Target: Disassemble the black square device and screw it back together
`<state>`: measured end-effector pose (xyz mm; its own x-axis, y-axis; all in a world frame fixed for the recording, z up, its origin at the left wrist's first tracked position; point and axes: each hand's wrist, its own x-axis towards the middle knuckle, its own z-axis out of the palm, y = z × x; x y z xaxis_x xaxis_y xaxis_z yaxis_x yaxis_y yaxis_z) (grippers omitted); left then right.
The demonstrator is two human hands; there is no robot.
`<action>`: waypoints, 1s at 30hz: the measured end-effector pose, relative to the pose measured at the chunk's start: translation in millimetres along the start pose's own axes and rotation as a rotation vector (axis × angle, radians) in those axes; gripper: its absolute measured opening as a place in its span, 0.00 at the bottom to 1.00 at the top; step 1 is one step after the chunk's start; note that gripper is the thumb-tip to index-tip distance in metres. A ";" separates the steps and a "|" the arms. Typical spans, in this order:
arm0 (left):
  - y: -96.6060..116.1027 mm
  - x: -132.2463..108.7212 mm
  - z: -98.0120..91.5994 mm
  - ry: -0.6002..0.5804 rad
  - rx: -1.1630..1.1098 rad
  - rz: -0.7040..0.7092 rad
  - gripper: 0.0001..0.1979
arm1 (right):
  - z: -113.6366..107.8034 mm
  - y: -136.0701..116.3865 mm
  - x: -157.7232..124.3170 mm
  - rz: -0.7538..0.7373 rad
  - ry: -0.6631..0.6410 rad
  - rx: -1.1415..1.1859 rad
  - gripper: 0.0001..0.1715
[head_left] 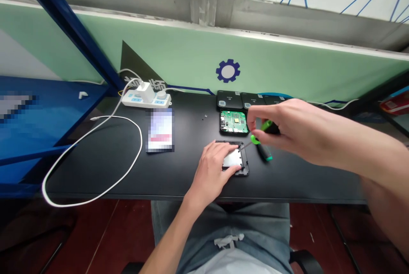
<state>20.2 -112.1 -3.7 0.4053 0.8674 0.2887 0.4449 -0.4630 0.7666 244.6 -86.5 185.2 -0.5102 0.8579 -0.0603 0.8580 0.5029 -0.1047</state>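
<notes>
My left hand (212, 165) lies over the black casing cover (245, 171), its fingers and thumb gripping it flat on the desk. A silver metal plate (231, 160) sits inside that cover, partly hidden under my fingers. My right hand (277, 122) is closed around a green-and-black screwdriver (266, 126). The screwdriver's thin shaft slants down left, its tip at the plate's upper right edge. Just behind is an opened black case with a green circuit board (234, 122). Beneath my right hand, a second black-and-green tool handle (264, 153) rests on the desk.
Several black boxes (229, 100) line the back of the desk. At left stand a white power strip (147, 100) with a charger and a looped white cable (140, 137). A blurred-out phone-like object (160, 130) lies nearby. Tiny screw-like bits (205, 116) lie mid-desk.
</notes>
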 end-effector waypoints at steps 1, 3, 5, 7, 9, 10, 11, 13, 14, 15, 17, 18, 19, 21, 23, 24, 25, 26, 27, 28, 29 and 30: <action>-0.2 0.1 0.2 0.000 0.000 0.000 0.23 | 0.9 0.3 -0.6 -0.026 0.016 0.008 0.07; -0.6 0.1 0.6 0.001 0.000 0.002 0.24 | 2.5 -0.1 -1.6 -0.016 0.083 -0.017 0.12; -1.3 0.0 1.0 0.007 0.000 0.006 0.24 | 2.9 -1.0 -1.7 0.041 0.109 -0.063 0.14; -2.1 -0.3 1.2 0.012 -0.002 0.009 0.24 | 1.5 -1.2 -0.7 0.066 0.071 -0.055 0.10; -2.8 -0.6 1.2 0.013 -0.006 0.010 0.24 | -0.9 -1.2 0.6 0.029 0.038 -0.006 0.06; -3.1 -0.7 1.2 0.014 -0.006 0.011 0.24 | -2.1 -1.5 1.0 0.025 0.035 0.005 0.09; -3.3 -0.8 1.3 0.017 -0.006 0.012 0.24 | -3.1 -2.1 1.2 0.040 0.035 0.002 0.11; -3.2 -0.5 1.6 0.020 -0.002 0.016 0.24 | -4.5 -3.0 1.0 0.114 0.020 -0.029 0.18; -2.9 -0.4 1.8 0.022 0.000 0.017 0.24 | -4.8 -3.0 0.7 0.153 0.001 -0.041 0.20; -2.4 -0.2 2.0 0.025 0.001 0.017 0.24 | -4.9 -2.5 0.3 0.177 -0.026 -0.045 0.19; -0.8 0.0 2.2 0.026 0.001 0.015 0.24 | -4.2 -0.3 -0.6 0.165 -0.076 -0.035 0.10; 0.3 -0.2 2.2 0.027 -0.001 0.015 0.24 | -3.5 1.1 -1.0 0.143 -0.086 -0.028 0.09; 1.6 -0.5 2.0 0.027 -0.002 0.016 0.23 | -2.7 2.3 -1.4 0.127 -0.086 -0.022 0.10; 4.3 -1.6 1.3 0.025 -0.002 0.019 0.21 | -0.5 3.7 -2.3 0.120 -0.059 -0.021 0.12; 6.9 -3.1 0.7 0.020 0.007 0.026 0.18 | 1.5 3.4 -3.5 0.141 -0.021 -0.038 0.20; 8.0 -3.7 0.5 0.018 0.016 0.028 0.17 | 2.2 2.9 -4.1 0.148 -0.004 -0.046 0.21; 9.1 -4.0 0.6 0.017 0.027 0.030 0.17 | 2.5 2.1 -4.7 0.147 0.013 -0.051 0.19; 10.1 -3.8 0.8 0.015 0.039 0.030 0.16 | 2.5 1.2 -5.2 0.137 0.026 -0.051 0.15; 11.2 -3.0 1.1 0.011 0.053 0.029 0.16 | 2.2 0.1 -5.5 0.119 0.033 -0.044 0.11; 12.5 -1.5 1.6 0.006 0.069 0.024 0.15 | 1.8 -1.2 -5.9 0.097 0.038 -0.029 0.09; 14.2 0.7 2.1 0.001 0.088 0.017 0.14 | 1.3 -2.7 -6.2 0.081 0.042 -0.014 0.09; 16.1 3.5 2.5 -0.005 0.107 0.010 0.13 | 0.9 -4.3 -6.7 0.077 0.047 -0.007 0.08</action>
<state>30.8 -116.9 8.2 0.4144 0.8616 0.2931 0.5232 -0.4891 0.6979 244.2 -94.5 185.1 -0.4391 0.8982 -0.0215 0.8953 0.4355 -0.0943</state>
